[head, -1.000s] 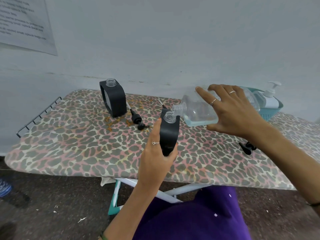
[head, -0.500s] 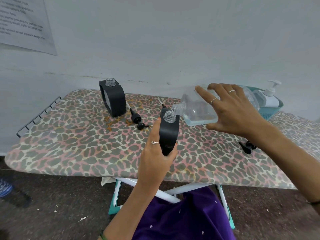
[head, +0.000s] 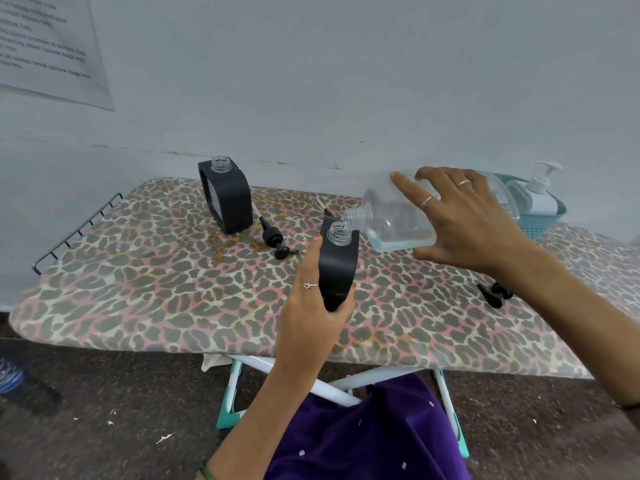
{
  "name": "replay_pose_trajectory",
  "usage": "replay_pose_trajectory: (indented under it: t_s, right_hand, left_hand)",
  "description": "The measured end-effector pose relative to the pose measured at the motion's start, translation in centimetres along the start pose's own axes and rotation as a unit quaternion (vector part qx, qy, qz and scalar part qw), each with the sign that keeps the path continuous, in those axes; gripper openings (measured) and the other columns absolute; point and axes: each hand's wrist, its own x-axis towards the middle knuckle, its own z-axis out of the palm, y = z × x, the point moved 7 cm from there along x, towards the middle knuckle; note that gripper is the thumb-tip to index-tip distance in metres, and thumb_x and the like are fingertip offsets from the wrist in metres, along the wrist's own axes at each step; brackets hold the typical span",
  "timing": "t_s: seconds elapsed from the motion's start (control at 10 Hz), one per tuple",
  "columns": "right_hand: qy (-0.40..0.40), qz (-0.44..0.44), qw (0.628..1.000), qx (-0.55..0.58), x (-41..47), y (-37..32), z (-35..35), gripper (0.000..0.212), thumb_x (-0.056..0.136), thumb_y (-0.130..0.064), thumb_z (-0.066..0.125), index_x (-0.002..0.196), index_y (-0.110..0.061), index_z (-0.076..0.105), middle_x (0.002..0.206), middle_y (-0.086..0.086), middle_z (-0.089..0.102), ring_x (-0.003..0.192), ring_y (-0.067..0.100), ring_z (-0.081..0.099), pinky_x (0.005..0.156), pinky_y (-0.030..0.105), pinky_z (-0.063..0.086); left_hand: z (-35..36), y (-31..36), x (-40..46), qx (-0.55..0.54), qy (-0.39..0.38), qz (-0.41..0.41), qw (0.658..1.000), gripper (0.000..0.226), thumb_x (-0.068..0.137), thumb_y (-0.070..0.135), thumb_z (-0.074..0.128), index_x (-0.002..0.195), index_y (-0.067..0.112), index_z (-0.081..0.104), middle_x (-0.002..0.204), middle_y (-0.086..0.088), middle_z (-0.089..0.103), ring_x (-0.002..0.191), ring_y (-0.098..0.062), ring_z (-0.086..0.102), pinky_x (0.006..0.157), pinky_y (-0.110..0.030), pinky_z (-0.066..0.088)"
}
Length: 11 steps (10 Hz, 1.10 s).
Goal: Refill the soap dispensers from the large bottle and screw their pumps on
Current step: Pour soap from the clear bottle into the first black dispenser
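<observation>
Your left hand (head: 311,306) wraps matte black dispenser (head: 337,261), raised over leopard-print board (head: 138,289). Your right hand (head: 467,223) grips clear large bottle (head: 391,216), tilted, neck at dispenser's mouth; fingers hide its body. Farther: second dispenser (head: 227,197) upright, loose pump (head: 273,237) beside.

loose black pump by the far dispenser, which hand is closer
Left. The left hand grips a dispenser just right of that pump; the right hand tilts the bottle farther right.
</observation>
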Motion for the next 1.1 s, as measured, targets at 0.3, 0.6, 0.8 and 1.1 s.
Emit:
replay_pose_trajectory:
  t_s: [0.3,0.6,0.8,1.1]
  right_hand:
    - [0.002,0.000,1.000,0.000,0.01,-0.07,-0.10,0.110,0.052,-0.041,0.087,0.145,-0.016,0.035,0.125,0.023,0.052,0.113,0.044,0.051,0.095,0.059,0.038]
    - [0.001,0.000,1.000,0.000,0.05,-0.08,-0.07,0.110,0.051,-0.041,0.087,0.145,-0.016,0.035,0.126,0.022,0.051,0.113,0.044,0.051,0.095,0.059,0.038]
    - [-0.003,0.002,1.000,0.000,0.05,-0.02,-0.04,0.111,0.052,-0.043,0.087,0.145,-0.016,0.034,0.126,0.022,0.051,0.113,0.043,0.051,0.096,0.058,0.037]
    - [-0.002,-0.001,1.000,0.001,0.09,-0.09,-0.12,0.110,0.052,-0.043,0.087,0.145,-0.015,0.034,0.126,0.023,0.051,0.113,0.044,0.051,0.095,0.059,0.037]
  left_hand:
    - [0.11,-0.16,-0.07,-0.004,-0.005,-0.006,1.000,0.085,0.081,0.028,0.073,0.147,0.022,0.021,0.129,-0.008,0.054,0.098,-0.019,0.064,0.073,-0.030,0.059]
    - [0.06,-0.16,-0.05,-0.010,-0.006,-0.010,1.000,0.086,0.081,0.028,0.073,0.148,0.026,0.019,0.133,-0.007,0.051,0.102,-0.018,0.063,0.075,-0.031,0.059]
    - [-0.02,-0.02,-0.06,-0.008,-0.004,-0.006,1.000,0.086,0.081,0.028,0.073,0.148,0.025,0.019,0.135,-0.006,0.050,0.103,-0.017,0.063,0.076,-0.028,0.059]
    - [-0.01,-0.12,-0.10,-0.010,-0.003,-0.017,1.000,0.088,0.081,0.028,0.074,0.148,0.028,0.018,0.132,-0.007,0.052,0.101,-0.017,0.064,0.075,-0.029,0.059]
